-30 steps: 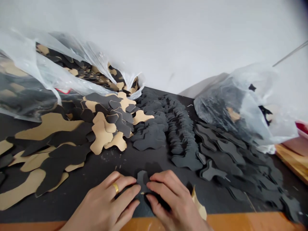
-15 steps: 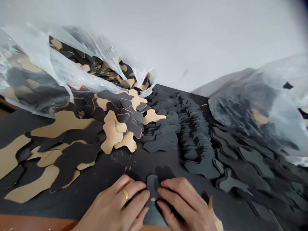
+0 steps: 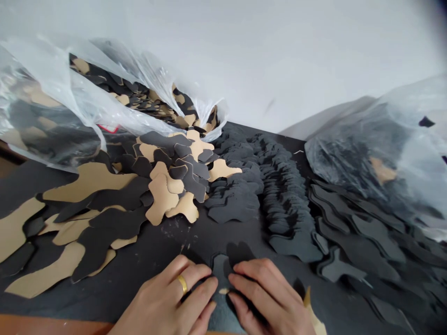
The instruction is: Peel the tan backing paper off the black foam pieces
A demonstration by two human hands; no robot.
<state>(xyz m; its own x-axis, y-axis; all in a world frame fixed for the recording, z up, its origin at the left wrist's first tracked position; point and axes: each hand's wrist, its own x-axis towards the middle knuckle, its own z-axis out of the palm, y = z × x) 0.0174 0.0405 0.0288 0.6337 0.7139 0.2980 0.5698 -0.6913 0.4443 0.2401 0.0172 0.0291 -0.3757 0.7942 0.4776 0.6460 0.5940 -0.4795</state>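
A dark grey cut piece (image 3: 221, 269) lies flat on the black table near its front edge, between my two hands. My left hand (image 3: 174, 298), with a gold ring, has its bent fingertips on the piece's left side. My right hand (image 3: 267, 295) presses its fingertips on the right side of the same piece. A small tan spot shows between the hands, below the piece's middle. Beside my right hand lies a tan scrap (image 3: 315, 317), partly hidden by it.
Tan and black pieces (image 3: 163, 195) are heaped at left, before an open plastic bag (image 3: 84, 107). Two rows of overlapping dark pieces (image 3: 234, 204) run back from the middle. More dark pieces (image 3: 359, 249) lie at right, below another plastic bag (image 3: 363, 144). A white wall stands behind.
The view has shifted very slightly. Both hands stay at the dark piece in nearly the same pose.
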